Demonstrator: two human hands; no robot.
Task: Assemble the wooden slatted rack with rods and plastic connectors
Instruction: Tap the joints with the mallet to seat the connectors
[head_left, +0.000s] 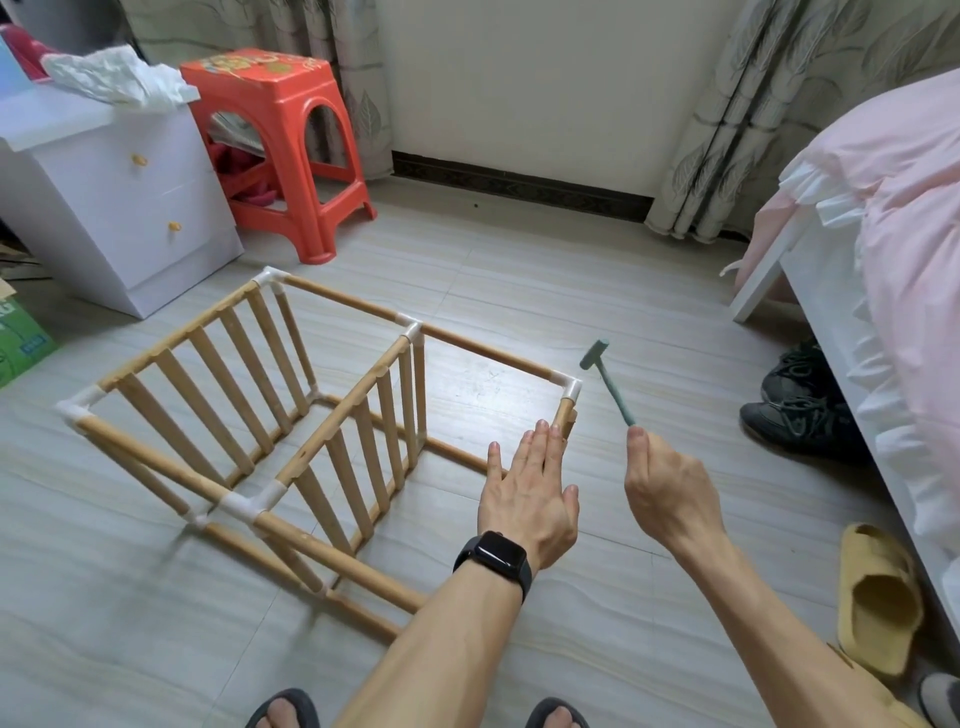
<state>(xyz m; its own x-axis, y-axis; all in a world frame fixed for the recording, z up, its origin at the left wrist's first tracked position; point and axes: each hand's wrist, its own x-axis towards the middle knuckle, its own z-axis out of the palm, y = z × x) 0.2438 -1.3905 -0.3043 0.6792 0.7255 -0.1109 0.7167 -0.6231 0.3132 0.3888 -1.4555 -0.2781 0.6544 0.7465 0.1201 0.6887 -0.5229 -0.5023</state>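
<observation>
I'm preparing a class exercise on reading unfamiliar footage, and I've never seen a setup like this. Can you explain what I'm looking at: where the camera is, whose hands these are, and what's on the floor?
There is one picture, taken by a camera worn on a person's head. It looks down at their own bare hands, and no machine is involved. On the tiled floor stands a partly built wooden rack: slatted panels joined by rods and white plastic connectors. The right hand holds a small green hammer, raised. The left hand, wearing a watch, is open and reaches toward the rack's near corner.
</observation>
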